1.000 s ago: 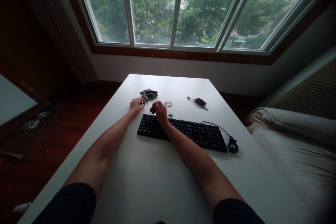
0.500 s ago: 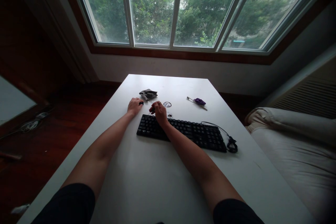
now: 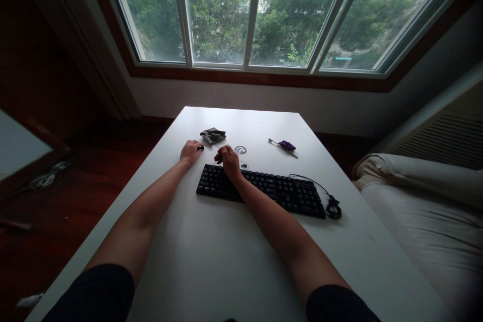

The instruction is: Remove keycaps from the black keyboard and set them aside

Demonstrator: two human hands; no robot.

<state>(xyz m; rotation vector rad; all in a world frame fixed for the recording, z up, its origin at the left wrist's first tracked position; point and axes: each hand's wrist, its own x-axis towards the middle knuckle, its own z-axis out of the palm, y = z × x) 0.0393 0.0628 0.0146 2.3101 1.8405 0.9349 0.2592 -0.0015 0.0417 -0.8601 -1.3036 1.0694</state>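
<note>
My left hand [image 3: 191,152] rests near the table's left edge, its fingers closed around a small black object [image 3: 200,148] whose kind I cannot make out. My right hand [image 3: 230,161] is closed above the left part of a black computer keyboard [image 3: 271,186], its wrist crossing the keys. Something small and dark shows at its fingertips, too small to name. Beside the right hand lie two small round clear things [image 3: 240,150], one partly behind the hand. A crumpled grey cloth [image 3: 213,135] lies just beyond both hands.
All this is on a white table [image 3: 196,261]. Farther right lies a crumpled purple item [image 3: 287,145] with a thin stick [image 3: 274,142]. The keyboard's bundled cable [image 3: 333,208] sits at its right end. A pale sofa [image 3: 418,211] stands to the right, a window beyond the table.
My left hand has shifted slightly left, away from the right hand, with the small black object still at its fingers. My right hand stays nearly in place.
</note>
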